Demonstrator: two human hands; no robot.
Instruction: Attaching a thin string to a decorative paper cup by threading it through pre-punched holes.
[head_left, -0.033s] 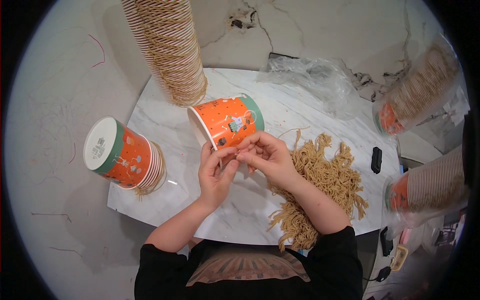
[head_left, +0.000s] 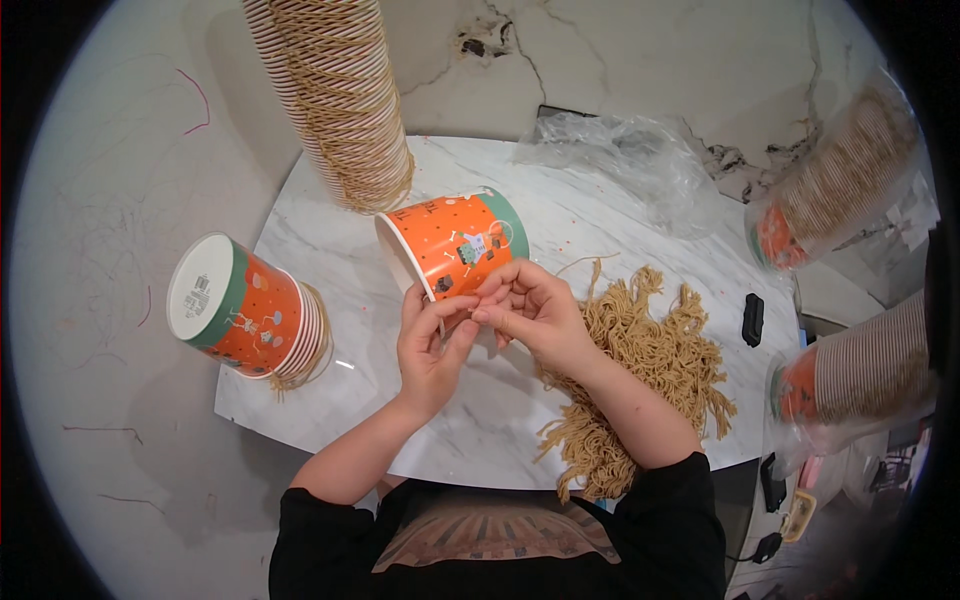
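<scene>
A person in black sleeves sits at a white marble table (head_left: 500, 420), both hands working at the rim of an orange paper cup (head_left: 455, 243) lying on its side near the table's centre, its mouth facing nine o'clock and its green-banded base toward three. The left hand (head_left: 432, 345) curls shut against the cup's rim from below, fingers pinched on the edge; the right hand (head_left: 530, 310) closes its fingertips on the same rim just beside it, seemingly nipping a thin tan string, though the strand is too fine to make out clearly.

At four o'clock from the hands, touching the right forearm, lies a heap of tan string pieces (head_left: 640, 370). At nine o'clock, a short stack of orange cups (head_left: 245, 310) rests on its side at the table's edge, white bottom with a small printed label turned outward, string loops hanging at its rims. A small black object (head_left: 752, 319) sits at three o'clock.

Farther off, a tall cup stack with string handles (head_left: 335, 95) rises at twelve o'clock, crumpled clear plastic wrap (head_left: 625, 160) lies at one o'clock, and two bagged cup stacks (head_left: 850, 175) (head_left: 865, 375) lean at the right.
</scene>
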